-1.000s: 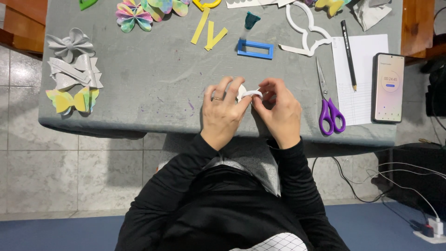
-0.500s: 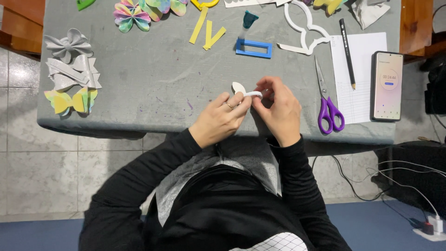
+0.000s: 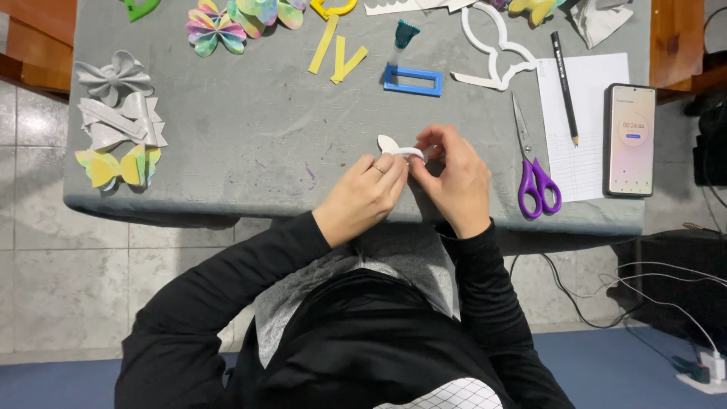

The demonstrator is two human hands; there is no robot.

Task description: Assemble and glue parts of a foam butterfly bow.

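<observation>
Lighting is even, bright and diffuse over the grey table. Shadows beside objects on it are faint and short. No glare noted on its surface. Focus is sharp throughout; straight table edges show slight bowing.

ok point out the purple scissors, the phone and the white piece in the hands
purple scissors (image 3: 538, 187), head view, on the purple handle loops
phone (image 3: 631, 138), head view, middle of its lit screen
white piece (image 3: 389, 144), head view, on its rounded free end
</observation>
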